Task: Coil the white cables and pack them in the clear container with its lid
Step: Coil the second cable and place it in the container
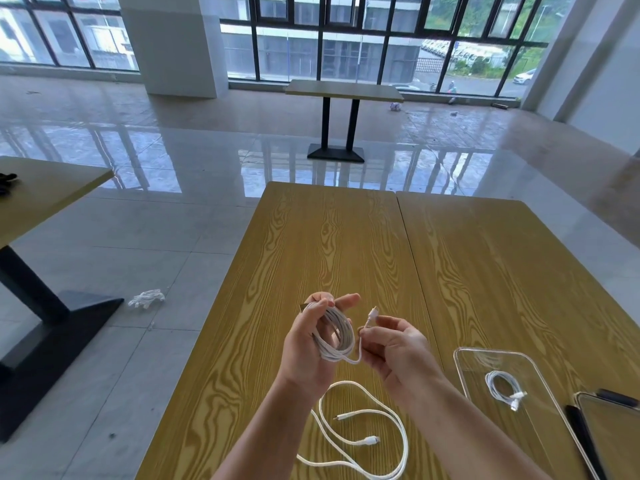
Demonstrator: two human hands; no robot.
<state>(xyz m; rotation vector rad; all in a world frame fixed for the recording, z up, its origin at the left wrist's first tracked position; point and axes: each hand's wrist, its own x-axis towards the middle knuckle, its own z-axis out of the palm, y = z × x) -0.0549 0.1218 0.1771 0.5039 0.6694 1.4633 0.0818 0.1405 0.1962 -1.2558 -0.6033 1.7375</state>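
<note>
My left hand [306, 351] grips a coiled white cable [334, 332] above the wooden table [329, 244], its loops wound around the fingers. My right hand [398, 351] pinches that cable's free plug end [371, 317], a short tail running back to the coil. A second white cable [363, 431] lies loose and uncoiled on the table below my hands, both plugs showing. To the right stands the clear container [464, 358], with a small coiled white cable [504, 386] inside. The clear lid [613, 441] lies at the lower right edge.
A dark slim object [581, 431] lies between container and lid. A second tabletop [519, 258] adjoins on the right. On the floor to the left is a white crumpled thing [147, 299] by another table's black base [52, 341].
</note>
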